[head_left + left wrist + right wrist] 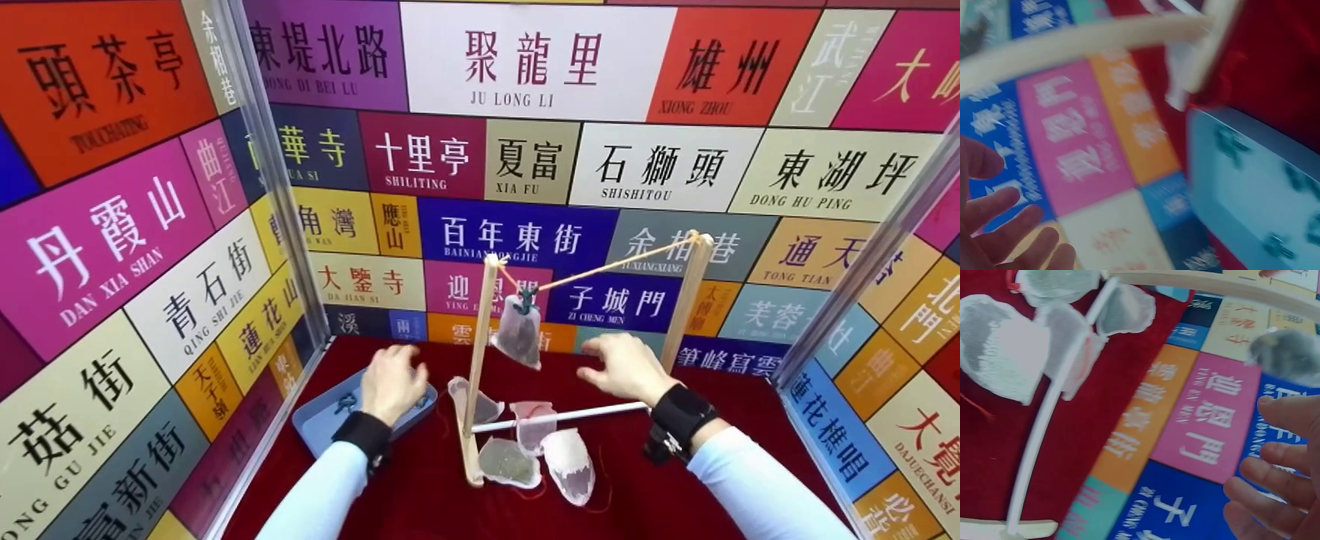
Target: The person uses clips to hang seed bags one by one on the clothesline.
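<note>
A mesh sachet (pixel 519 337) hangs from a string (pixel 615 264), held by a small teal clip (pixel 527 298). The string runs between a left wooden post (pixel 478 352) and a right wooden post (pixel 686 300). My left hand (pixel 391 384) hovers over the blue tray (pixel 304 420), holding nothing; in the left wrist view its fingers (pixel 1008 239) are parted. To the right of the hanging sachet, my right hand (pixel 626 367) is in the air near the right post. Its fingers (pixel 1264 492) are loosely extended and empty in the right wrist view.
Several filled sachets lie around the left post's foot, among them a white one (pixel 568 461) and a greenish one (pixel 510 461). A white rod (pixel 562 415) joins the posts low down. Teal clips (pixel 1278 246) lie in the tray. Red cloth (pixel 420 495) covers the table; printed panels (pixel 525 157) surround it.
</note>
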